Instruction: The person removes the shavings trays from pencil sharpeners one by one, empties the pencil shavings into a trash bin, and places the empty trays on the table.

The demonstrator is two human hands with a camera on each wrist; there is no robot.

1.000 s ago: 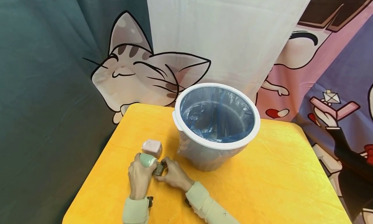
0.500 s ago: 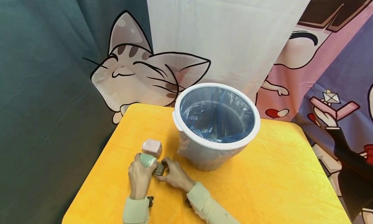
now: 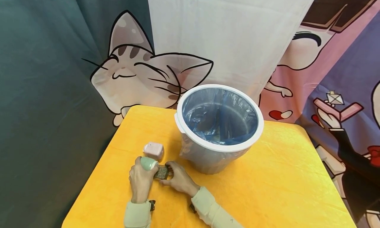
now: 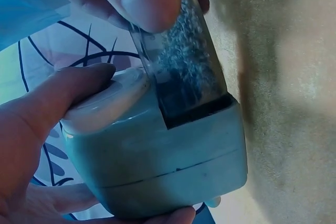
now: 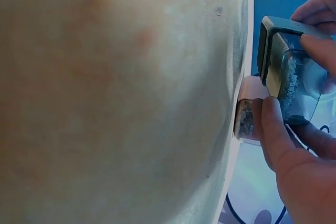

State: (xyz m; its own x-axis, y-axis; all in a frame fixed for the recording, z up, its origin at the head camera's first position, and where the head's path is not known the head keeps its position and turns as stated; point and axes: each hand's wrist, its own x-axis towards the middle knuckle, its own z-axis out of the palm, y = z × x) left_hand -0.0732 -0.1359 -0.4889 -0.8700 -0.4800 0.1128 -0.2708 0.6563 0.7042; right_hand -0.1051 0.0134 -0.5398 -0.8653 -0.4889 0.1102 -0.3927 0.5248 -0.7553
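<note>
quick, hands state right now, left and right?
Left hand: closed, holding the green case.
Right hand: closed, pinching the clear container of grains, its end at the case.

A yellow surface (image 3: 282, 175) with rounded far corners supports a round, grey bin (image 3: 209, 159) with a white rim (image 3: 221, 148), lined with translucent bluish plastic film (image 3: 213, 121). To the bin's left, apart from it, rests a pale pink, rounded, box-shaped container (image 3: 153, 150). Behind hangs a multicoloured fabric backdrop (image 3: 237, 33) printed with a smiling striped cartoon cat (image 3: 133, 86).
</note>
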